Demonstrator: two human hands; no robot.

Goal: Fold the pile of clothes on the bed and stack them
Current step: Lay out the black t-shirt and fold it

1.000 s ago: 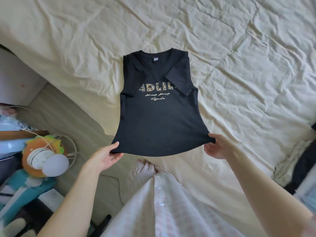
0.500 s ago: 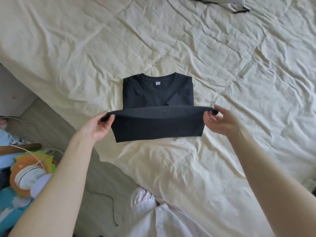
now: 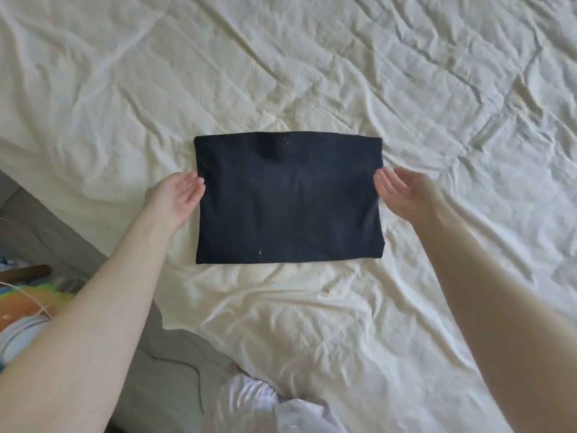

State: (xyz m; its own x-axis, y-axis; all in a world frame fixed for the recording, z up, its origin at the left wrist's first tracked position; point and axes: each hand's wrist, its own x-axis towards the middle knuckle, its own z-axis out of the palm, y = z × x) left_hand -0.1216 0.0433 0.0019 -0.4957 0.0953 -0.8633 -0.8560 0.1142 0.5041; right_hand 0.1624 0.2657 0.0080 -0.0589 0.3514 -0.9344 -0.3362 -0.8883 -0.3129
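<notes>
Folded black shirt (image 3: 288, 198) flat on bed sheet (image 3: 312, 73); underside, print hidden.

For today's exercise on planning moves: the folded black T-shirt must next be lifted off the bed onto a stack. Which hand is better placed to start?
Neither clearly. The left hand and right hand sit open at opposite side edges of the folded black T-shirt on the cream bedsheet, about equally close. Both together seems best.
</notes>
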